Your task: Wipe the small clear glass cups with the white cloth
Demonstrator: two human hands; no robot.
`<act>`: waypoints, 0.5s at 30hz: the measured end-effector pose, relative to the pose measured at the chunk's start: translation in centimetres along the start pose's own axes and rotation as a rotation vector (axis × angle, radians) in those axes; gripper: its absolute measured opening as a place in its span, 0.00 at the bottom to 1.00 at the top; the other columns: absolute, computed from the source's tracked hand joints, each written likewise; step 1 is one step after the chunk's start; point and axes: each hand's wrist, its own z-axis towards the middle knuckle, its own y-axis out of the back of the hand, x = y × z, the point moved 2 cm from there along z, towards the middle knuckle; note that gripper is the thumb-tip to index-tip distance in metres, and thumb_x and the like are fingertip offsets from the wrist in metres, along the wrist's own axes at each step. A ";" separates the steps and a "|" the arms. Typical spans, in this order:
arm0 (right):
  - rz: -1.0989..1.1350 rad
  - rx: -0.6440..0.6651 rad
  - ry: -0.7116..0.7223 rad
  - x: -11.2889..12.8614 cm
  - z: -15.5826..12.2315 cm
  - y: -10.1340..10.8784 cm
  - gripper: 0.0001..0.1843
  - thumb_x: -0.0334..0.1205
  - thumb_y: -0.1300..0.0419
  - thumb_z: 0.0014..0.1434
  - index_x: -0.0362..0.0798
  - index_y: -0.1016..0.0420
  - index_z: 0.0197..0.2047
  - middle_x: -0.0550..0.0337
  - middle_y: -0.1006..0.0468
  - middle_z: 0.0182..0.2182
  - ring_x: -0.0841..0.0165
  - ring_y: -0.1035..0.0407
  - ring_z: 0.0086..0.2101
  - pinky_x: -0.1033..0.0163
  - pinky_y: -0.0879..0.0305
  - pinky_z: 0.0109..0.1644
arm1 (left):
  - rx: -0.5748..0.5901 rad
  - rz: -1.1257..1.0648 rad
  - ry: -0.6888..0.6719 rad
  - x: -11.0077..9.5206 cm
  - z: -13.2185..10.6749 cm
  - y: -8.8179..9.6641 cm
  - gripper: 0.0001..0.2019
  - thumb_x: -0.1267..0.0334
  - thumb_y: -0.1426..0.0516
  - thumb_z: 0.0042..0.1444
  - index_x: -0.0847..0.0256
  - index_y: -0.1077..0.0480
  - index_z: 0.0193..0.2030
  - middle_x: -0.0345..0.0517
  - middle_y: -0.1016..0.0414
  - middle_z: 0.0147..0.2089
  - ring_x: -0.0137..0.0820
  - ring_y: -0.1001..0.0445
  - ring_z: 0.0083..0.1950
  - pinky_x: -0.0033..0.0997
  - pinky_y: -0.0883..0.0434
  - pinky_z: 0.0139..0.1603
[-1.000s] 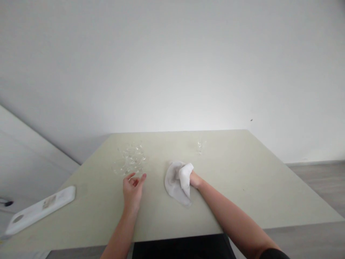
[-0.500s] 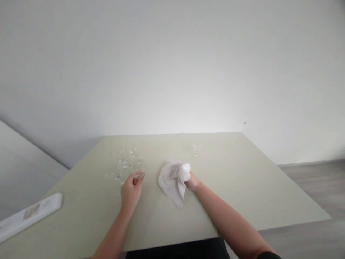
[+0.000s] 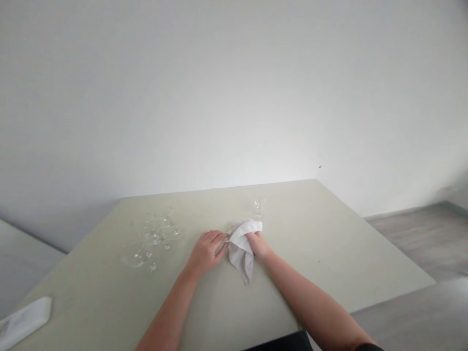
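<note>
My right hand (image 3: 259,245) is closed on a bunched white cloth (image 3: 241,246) that hangs down to the pale green table (image 3: 329,234). My left hand (image 3: 206,251) sits right beside the cloth, fingers curled round a small clear glass (image 3: 221,246) whose far end goes into the cloth. Most of that glass is hidden by my fingers and the fabric. A cluster of several clear glasses (image 3: 149,239) stands to the left of my left hand.
One more clear glass (image 3: 258,207) stands alone just behind the cloth. A flat white object (image 3: 22,321) lies at the table's near left corner. A white wall rises behind the table, and grey floor shows to the right.
My left hand pinched a glass at the edge of the cluster and carried it right to the cloth. The right hand and cloth stayed about where they were. The view has turned rightward.
</note>
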 end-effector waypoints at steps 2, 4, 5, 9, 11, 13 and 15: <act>-0.005 0.007 -0.056 0.1 -0.2 -0.2 0.21 0.55 0.43 0.56 0.47 0.25 0.41 0.45 0.19 0.38 0.55 0.23 0.38 0.53 0.25 0.43 | -0.101 -0.163 0.071 0.1 -0.6 0.5 0.09 0.58 0.45 0.57 0.57 0.26 0.37 0.50 0.24 0.36 0.40 0.26 0.41 0.38 0.32 0.46; -0.028 0.057 -0.076 0.4 -0.7 -0.4 0.19 0.53 0.40 0.54 0.46 0.25 0.41 0.47 0.19 0.37 0.56 0.23 0.38 0.53 0.25 0.44 | -0.184 -0.376 0.255 0.5 -1.0 0.4 0.13 0.53 0.47 0.58 0.57 0.29 0.28 0.46 0.29 0.26 0.35 0.30 0.30 0.33 0.32 0.34; -0.041 0.084 -0.065 0.7 -1.0 -0.5 0.18 0.50 0.36 0.50 0.47 0.24 0.39 0.50 0.19 0.37 0.57 0.23 0.39 0.53 0.26 0.46 | -0.207 -0.493 0.380 0.8 -1.2 0.1 0.17 0.50 0.49 0.58 0.57 0.32 0.25 0.43 0.33 0.21 0.33 0.34 0.24 0.31 0.35 0.28; -0.121 0.156 0.004 1.1 -1.6 -0.7 0.17 0.42 0.28 0.40 0.49 0.23 0.34 0.59 0.19 0.33 0.59 0.25 0.42 0.55 0.31 0.54 | -0.188 -0.842 0.769 1.5 -1.2 -1.5 0.26 0.40 0.56 0.59 0.57 0.36 0.21 0.36 0.44 0.13 0.27 0.48 0.13 0.27 0.50 0.16; -0.140 0.132 0.005 1.0 -1.4 -0.7 0.13 0.44 0.31 0.46 0.49 0.24 0.35 0.58 0.19 0.33 0.59 0.25 0.41 0.54 0.29 0.51 | -0.223 -0.849 0.681 0.9 -1.0 -1.4 0.25 0.40 0.53 0.57 0.59 0.33 0.26 0.39 0.36 0.18 0.27 0.43 0.15 0.27 0.45 0.17; -0.100 0.067 -0.104 0.6 -1.2 -0.7 0.12 0.46 0.37 0.52 0.48 0.25 0.37 0.55 0.19 0.35 0.59 0.24 0.38 0.54 0.26 0.44 | -0.313 -0.780 0.465 -0.1 -0.9 -0.7 0.22 0.41 0.47 0.54 0.60 0.28 0.33 0.48 0.25 0.33 0.31 0.29 0.27 0.30 0.33 0.27; -0.054 0.030 -0.241 0.3 -1.2 -0.8 0.14 0.48 0.39 0.55 0.47 0.25 0.38 0.52 0.18 0.35 0.59 0.23 0.36 0.55 0.25 0.39 | -0.361 -0.760 0.316 -1.0 -0.9 -0.1 0.20 0.44 0.44 0.53 0.60 0.26 0.40 0.56 0.25 0.50 0.40 0.25 0.45 0.37 0.27 0.41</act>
